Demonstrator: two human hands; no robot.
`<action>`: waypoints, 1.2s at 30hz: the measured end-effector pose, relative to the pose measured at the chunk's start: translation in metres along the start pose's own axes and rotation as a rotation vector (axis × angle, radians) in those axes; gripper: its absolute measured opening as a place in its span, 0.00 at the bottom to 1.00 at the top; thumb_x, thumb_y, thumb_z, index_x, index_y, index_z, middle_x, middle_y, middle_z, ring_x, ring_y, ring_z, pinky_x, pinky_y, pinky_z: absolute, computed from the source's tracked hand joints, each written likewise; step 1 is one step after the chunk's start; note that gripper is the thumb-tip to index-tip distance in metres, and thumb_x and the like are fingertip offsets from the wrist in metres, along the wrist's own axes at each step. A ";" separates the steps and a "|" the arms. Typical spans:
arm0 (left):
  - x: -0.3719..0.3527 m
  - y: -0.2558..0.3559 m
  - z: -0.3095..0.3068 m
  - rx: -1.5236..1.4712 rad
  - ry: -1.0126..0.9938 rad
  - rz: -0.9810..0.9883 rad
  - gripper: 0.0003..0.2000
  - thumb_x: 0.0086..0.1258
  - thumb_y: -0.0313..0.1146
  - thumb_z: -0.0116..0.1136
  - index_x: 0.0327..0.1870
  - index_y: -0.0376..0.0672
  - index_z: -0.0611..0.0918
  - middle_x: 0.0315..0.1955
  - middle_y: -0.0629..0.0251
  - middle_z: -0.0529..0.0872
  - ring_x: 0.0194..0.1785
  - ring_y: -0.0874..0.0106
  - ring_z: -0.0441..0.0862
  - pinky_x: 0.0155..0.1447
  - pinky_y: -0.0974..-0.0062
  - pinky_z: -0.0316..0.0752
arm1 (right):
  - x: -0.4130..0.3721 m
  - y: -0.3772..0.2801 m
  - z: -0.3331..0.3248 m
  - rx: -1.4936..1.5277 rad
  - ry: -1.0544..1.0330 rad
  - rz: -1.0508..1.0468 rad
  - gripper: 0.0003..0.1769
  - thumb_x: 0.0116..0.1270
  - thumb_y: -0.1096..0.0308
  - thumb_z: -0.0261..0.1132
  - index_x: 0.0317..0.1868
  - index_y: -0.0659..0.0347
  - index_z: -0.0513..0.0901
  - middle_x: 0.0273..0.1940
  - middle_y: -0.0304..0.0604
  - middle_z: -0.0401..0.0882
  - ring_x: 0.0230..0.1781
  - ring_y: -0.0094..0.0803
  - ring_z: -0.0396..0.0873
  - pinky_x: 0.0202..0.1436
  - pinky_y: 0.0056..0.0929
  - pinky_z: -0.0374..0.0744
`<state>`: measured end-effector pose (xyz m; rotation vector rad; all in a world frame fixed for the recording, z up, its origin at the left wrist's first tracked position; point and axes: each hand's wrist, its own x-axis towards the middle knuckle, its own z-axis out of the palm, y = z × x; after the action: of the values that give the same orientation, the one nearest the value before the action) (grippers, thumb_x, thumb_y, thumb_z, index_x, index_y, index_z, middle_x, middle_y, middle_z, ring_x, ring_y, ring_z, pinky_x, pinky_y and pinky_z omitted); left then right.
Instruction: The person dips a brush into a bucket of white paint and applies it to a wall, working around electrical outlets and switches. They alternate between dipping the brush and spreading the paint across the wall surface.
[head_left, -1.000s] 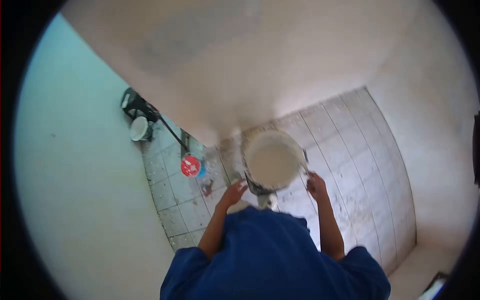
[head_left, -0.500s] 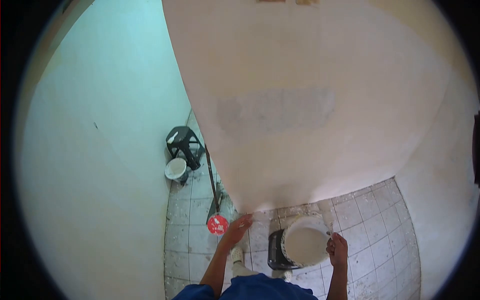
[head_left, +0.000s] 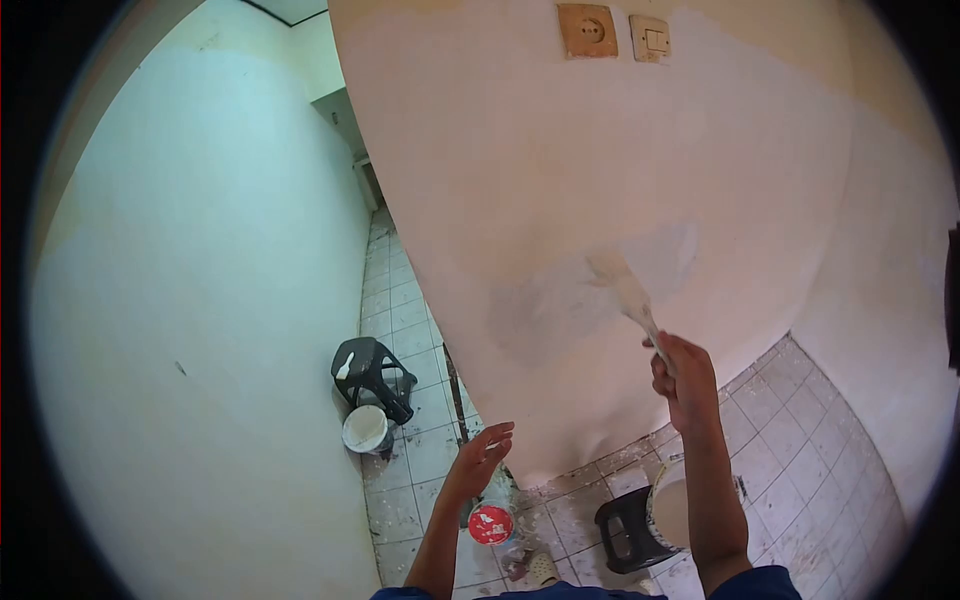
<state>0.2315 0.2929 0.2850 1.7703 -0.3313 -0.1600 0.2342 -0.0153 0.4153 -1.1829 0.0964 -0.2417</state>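
My right hand is closed around the handle of a paintbrush. The brush points up and left, and its bristle end is at the grey, damp-looking patch on the wall. Below my right forearm, partly hidden by it, is a bucket of pale liquid beside a black stool. My left hand hangs open near the wall's left edge, holding nothing, with its fingers stretched out. A tub with a red, white-splashed top stands just under it.
A socket and a light switch sit high on the wall. Along the passage at left stand another dark stool and a white bucket. The tiled floor is spattered, and a shoe shows at the bottom.
My right hand has risen from the bucket's rim to the wall patch with the paintbrush. My left hand remains open near the wall's edge. The view has tilted upward, bringing the socket and switch into sight.
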 end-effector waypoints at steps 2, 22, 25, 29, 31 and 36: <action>-0.004 0.013 -0.013 -0.003 -0.012 0.006 0.21 0.77 0.40 0.51 0.64 0.37 0.74 0.56 0.59 0.80 0.62 0.69 0.75 0.64 0.71 0.69 | 0.006 -0.009 0.028 0.025 0.014 -0.023 0.16 0.73 0.62 0.58 0.41 0.70 0.81 0.19 0.30 0.65 0.13 0.13 0.53 0.15 0.16 0.51; 0.042 0.127 -0.039 0.121 -0.054 0.401 0.17 0.75 0.34 0.55 0.61 0.38 0.75 0.57 0.57 0.80 0.61 0.66 0.77 0.64 0.65 0.72 | 0.158 -0.139 0.189 -0.221 0.117 -0.628 0.13 0.68 0.64 0.62 0.36 0.67 0.83 0.19 0.32 0.70 0.13 0.17 0.59 0.17 0.21 0.58; 0.041 0.123 -0.037 0.105 -0.022 0.378 0.17 0.74 0.34 0.55 0.60 0.37 0.76 0.57 0.57 0.81 0.61 0.66 0.78 0.64 0.65 0.72 | 0.136 -0.071 0.153 -0.196 0.128 -0.494 0.21 0.65 0.61 0.62 0.17 0.65 0.74 0.16 0.34 0.69 0.17 0.20 0.64 0.22 0.30 0.63; 0.050 0.120 -0.034 0.085 0.013 0.360 0.16 0.74 0.33 0.55 0.59 0.37 0.76 0.56 0.57 0.81 0.61 0.67 0.78 0.64 0.66 0.73 | 0.094 0.024 0.092 -0.112 0.146 -0.165 0.19 0.67 0.60 0.63 0.24 0.66 0.80 0.16 0.31 0.69 0.17 0.15 0.64 0.21 0.22 0.62; 0.055 0.122 -0.032 0.098 0.018 0.370 0.16 0.74 0.33 0.56 0.59 0.37 0.76 0.56 0.57 0.81 0.61 0.67 0.78 0.64 0.66 0.73 | 0.090 0.022 0.082 -0.135 0.145 -0.208 0.18 0.67 0.60 0.63 0.25 0.66 0.81 0.16 0.31 0.69 0.18 0.15 0.65 0.21 0.22 0.62; 0.066 0.132 -0.024 0.091 0.022 0.385 0.16 0.74 0.33 0.56 0.59 0.38 0.77 0.56 0.57 0.82 0.61 0.67 0.78 0.64 0.66 0.73 | 0.103 -0.083 0.118 -0.154 0.036 -0.490 0.14 0.71 0.62 0.62 0.36 0.66 0.84 0.17 0.29 0.68 0.13 0.13 0.59 0.14 0.17 0.55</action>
<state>0.2825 0.2693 0.4236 1.7610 -0.6637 0.1517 0.3461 0.0373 0.5417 -1.3445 -0.1492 -0.6961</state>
